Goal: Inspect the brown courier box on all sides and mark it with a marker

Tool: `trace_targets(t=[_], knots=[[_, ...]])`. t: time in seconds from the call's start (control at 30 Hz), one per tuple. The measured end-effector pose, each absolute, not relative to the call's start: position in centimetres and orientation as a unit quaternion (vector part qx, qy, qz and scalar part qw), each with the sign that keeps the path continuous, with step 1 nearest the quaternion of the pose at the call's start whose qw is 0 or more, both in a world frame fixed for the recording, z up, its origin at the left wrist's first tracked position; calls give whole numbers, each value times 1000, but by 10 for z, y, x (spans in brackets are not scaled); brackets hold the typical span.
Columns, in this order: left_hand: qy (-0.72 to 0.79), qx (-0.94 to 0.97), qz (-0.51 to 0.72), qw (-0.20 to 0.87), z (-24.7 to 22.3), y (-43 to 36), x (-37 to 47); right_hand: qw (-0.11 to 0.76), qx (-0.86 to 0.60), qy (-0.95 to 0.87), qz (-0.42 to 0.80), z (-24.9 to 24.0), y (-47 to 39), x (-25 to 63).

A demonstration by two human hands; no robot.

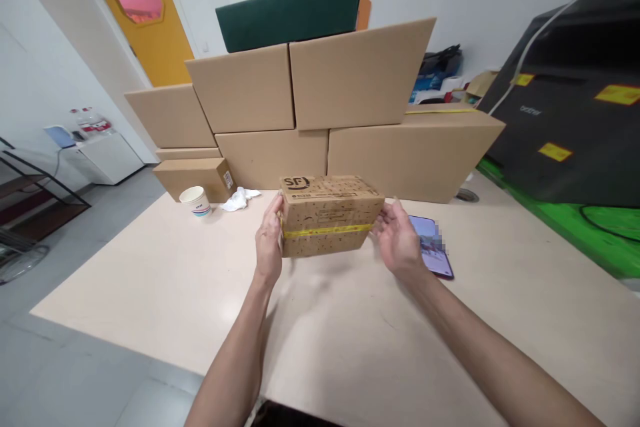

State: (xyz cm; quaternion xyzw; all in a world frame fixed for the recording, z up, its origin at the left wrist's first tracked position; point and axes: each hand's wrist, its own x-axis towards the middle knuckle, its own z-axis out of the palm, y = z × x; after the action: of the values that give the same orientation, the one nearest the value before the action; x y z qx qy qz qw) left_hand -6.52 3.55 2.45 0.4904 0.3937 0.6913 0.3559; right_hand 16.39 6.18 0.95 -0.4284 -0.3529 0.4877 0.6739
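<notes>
Between my two hands is a small cardboard box (330, 213) with printed "SF" lettering on top and a yellow tape strip across its front. It is raised a little off the table and tilted slightly. My left hand (270, 240) presses against its left side, fingers partly behind it. On the opposite side, my right hand (399, 237) grips the right end with its fingertips. A phone (431, 247) with a lit screen lies on the table just beyond my right wrist.
Stacked plain cardboard boxes (360, 73) line the table's back, topped by a dark green box (295, 13). A paper cup (195, 201) and crumpled tissue (240, 199) sit back left. Black equipment (565, 93) stands at the right, beside the pale table (325, 340).
</notes>
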Motion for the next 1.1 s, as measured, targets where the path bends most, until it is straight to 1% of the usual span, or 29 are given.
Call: trace_targets(t=[0.07,0.13,0.3,0.4,0.53,0.63,0.77,0.97,1.1], knots=[[355,538,693,322,21,34,-63,688,-431,-310,495,11,66,171],[337,545,702,312,16,35,-61,709,-419,-281,492,12,70,177],[404,445,690,403,3,41,-58,740,-418,-308,428,14,70,175],[447,413,676,415,3,44,-57,752,-387,-341,411,18,63,166],[412,413,678,447,12,45,-57,774,-334,-381,380,24,53,159],[364,408,693,470,12,46,-58,785,-327,-370,374,26,52,159],[364,403,697,467,5,48,-58,772,-356,-339,402,24,56,162],[475,342,644,493,5,46,-57,729,-401,-357,425,16,59,162],[500,311,598,544,5,48,-60,705,-407,-391,429,17,53,161]])
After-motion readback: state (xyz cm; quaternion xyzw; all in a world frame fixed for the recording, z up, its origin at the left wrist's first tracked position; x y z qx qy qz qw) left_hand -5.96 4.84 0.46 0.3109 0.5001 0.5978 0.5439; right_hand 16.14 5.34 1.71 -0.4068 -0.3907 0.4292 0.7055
